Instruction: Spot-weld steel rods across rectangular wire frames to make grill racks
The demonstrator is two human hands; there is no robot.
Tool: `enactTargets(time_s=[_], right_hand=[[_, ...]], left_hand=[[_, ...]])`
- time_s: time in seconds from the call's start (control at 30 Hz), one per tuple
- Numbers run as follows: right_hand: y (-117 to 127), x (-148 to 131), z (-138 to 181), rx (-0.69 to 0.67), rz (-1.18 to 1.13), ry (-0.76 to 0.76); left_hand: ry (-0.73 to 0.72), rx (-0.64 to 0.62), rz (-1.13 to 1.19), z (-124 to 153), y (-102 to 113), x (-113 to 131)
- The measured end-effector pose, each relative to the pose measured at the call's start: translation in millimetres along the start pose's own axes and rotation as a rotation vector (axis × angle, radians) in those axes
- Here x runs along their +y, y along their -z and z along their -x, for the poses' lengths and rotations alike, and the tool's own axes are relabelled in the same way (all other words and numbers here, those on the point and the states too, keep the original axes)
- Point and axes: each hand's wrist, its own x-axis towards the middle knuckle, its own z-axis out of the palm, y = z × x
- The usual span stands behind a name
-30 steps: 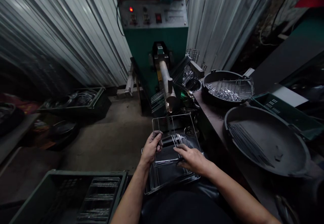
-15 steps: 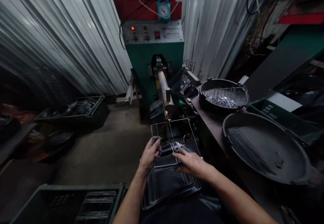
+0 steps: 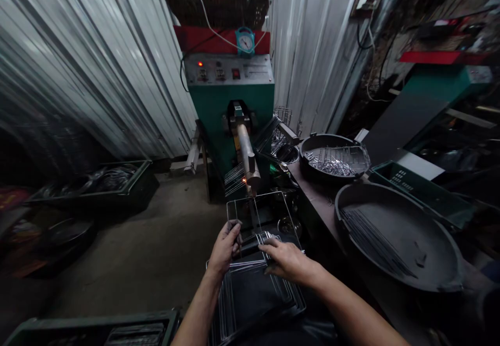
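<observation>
Corrugated grey metal wall [image 3: 142,70] stands behind the green metal machine [image 3: 211,96], dim and unclear at far left. Below the machine's cylindrical metal arm [image 3: 246,150] is the thin silvery rectangular wire frame [image 3: 269,194], partly hidden. The left hand [image 3: 224,247] pinches its side; the right hand [image 3: 289,262] bends fingers at its wires, their grip I cannot tell.

Hands on one wire frame [image 3: 290,218]: two, one left hand [image 3: 225,245] and one right hand [image 3: 291,260]. The lap stack [image 3: 226,304] holds several more frames, overlapped past counting from where I stand. Round pans on the bench [image 3: 317,200]: two, near pan [image 3: 410,223] and far pan [image 3: 330,141]. Green crates: three, one floor crate [image 3: 130,199], one lower-left crate [image 3: 94,320], one crate by the pans [image 3: 427,196]. Facing machine [image 3: 211,98]: one, bearing one panel [image 3: 258,72], one dial [image 3: 245,41], one lit red lamp [image 3: 200,64]. Wicker basket [image 3: 219,7]: one.
</observation>
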Motion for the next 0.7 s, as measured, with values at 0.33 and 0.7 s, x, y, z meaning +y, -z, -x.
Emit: enactTargets(time_s=[0.33, 0.7], right_hand=[[-1, 52, 6, 0.423, -0.351, -0.056], [31, 104, -93, 0.743, -0.339, 0.089]], left_hand=[[-0.061, 0.036, -0.026, -34, 4, 20], [-0.106, 0.108, 0.049, -125, 8, 67]])
